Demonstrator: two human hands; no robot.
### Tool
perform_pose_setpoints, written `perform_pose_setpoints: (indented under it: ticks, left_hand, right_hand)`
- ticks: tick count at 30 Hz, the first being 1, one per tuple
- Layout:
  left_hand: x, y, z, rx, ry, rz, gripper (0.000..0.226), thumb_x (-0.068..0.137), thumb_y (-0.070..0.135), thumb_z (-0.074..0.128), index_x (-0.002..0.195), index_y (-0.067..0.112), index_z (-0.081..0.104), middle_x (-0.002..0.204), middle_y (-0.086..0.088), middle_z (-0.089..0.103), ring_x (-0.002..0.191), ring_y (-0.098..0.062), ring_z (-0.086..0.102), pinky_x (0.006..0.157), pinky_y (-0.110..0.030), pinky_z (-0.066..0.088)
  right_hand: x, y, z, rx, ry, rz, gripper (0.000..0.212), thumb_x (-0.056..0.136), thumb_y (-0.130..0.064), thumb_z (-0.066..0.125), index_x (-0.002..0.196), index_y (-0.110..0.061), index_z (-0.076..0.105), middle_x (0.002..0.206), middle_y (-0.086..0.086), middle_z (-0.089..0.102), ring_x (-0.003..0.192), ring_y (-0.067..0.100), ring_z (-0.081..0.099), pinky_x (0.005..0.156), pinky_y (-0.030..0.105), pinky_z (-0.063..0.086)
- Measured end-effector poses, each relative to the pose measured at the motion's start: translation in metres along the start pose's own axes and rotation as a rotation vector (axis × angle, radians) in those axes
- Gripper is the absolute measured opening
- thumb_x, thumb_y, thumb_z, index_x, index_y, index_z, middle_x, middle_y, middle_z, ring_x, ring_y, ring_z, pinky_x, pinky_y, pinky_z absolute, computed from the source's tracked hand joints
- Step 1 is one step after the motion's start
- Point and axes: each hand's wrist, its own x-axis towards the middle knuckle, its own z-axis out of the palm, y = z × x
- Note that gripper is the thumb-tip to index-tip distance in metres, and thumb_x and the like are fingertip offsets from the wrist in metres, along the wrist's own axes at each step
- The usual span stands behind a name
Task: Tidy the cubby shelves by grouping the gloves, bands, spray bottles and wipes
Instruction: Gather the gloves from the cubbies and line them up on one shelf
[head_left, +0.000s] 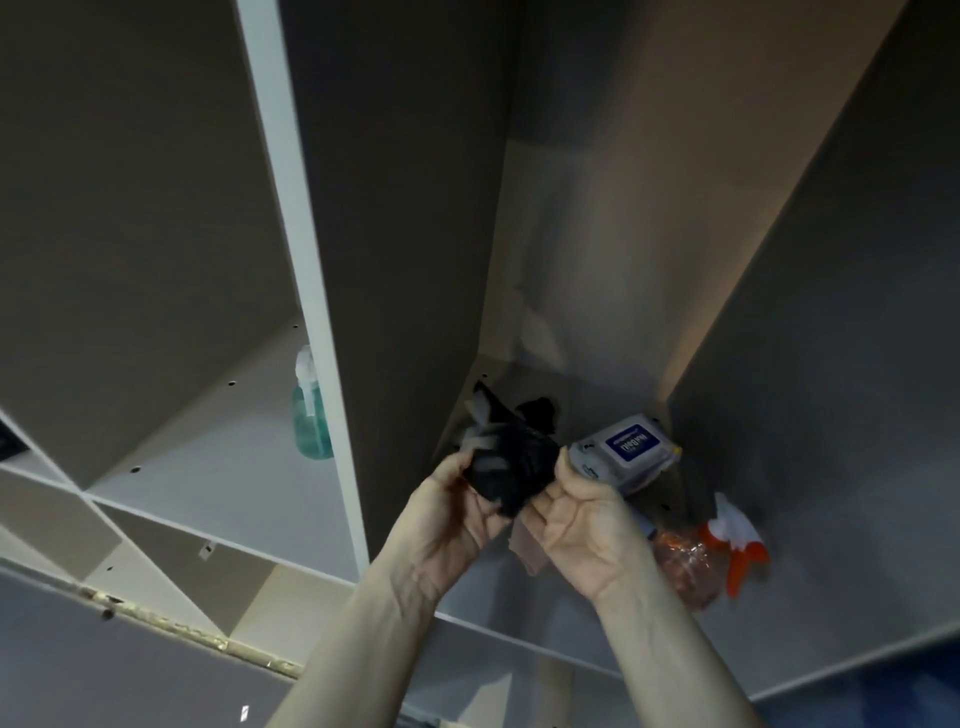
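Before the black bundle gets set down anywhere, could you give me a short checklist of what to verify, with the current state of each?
1. Bundle secure: ok. The left hand and right hand both grip the black bundle.
2. What the bundle is, gloves or bands: cannot tell; dark fabric with pale strips.
3. Wipes pack out of the way: ok, it lies behind the right hand.
4. Spray bottles grouped: not ok. The orange-trigger bottle shares this cubby, while the teal bottle stands in the cubby to the left.
5. Nothing left under the hands: not ok, a brownish piece shows below them.
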Motion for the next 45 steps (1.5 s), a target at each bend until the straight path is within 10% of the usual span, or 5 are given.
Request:
perform_pose_setpoints:
  ticks: [11,22,32,39,45]
  left_hand:
    - [0.002,0.018,-0.007,0.341,0.026,0.043,0.075,0.075,0.075,0.052,0.115,0.014,0.066,0.113,-0.010,0.071,0.104,-0.028,0.067,0.082,-0.054,0.055]
    - [0.004,-0.002,0.002,0.647,0.202,0.511,0.020,0.095,0.028,0.056,0.079,0.015,0.054,0.055,-0.007,0.049,0.029,-0.014,0.039,0.029,-0.018,0.032]
    - [-0.003,0.015,0.000,0.583,0.035,0.397,0.043,0.070,0.030,0.078,0.101,0.002,0.069,0.102,-0.017,0.073,0.098,-0.032,0.070,0.075,-0.033,0.058]
    - [-0.008,0.013,0.004,0.645,-0.003,0.532,0.025,0.083,0.012,0.068,0.107,0.006,0.065,0.102,-0.014,0.072,0.096,-0.027,0.068,0.084,-0.039,0.054]
    - [-0.012,0.013,0.008,0.613,-0.065,0.480,0.025,0.081,0.021,0.068,0.104,0.012,0.071,0.110,-0.016,0.070,0.104,-0.029,0.065,0.093,-0.041,0.050]
  right_hand:
    - [-0.004,-0.018,-0.006,-0.398,-0.030,-0.214,0.019,0.079,-0.030,0.068,0.092,-0.016,0.067,0.104,0.016,0.070,0.094,0.025,0.064,0.093,0.045,0.043]
    - [-0.007,-0.020,-0.008,-0.556,0.166,-0.641,0.015,0.097,-0.008,0.050,0.083,-0.010,0.055,0.076,0.006,0.062,0.073,0.014,0.058,0.064,0.024,0.047]
    - [-0.029,-0.042,0.001,-0.803,-0.246,-0.578,0.022,0.091,-0.019,0.051,0.072,-0.010,0.043,0.056,-0.017,0.048,0.056,-0.006,0.043,0.056,0.009,0.037]
    - [-0.028,-0.036,-0.006,-1.230,0.131,-0.943,0.020,0.083,-0.036,0.070,0.085,-0.023,0.055,0.101,-0.004,0.058,0.104,0.008,0.055,0.089,0.023,0.042]
    - [-0.023,-0.036,0.000,-0.491,-0.095,-0.302,0.076,0.061,-0.033,0.078,0.132,-0.024,0.052,0.128,0.001,0.063,0.110,0.010,0.065,0.075,0.020,0.055]
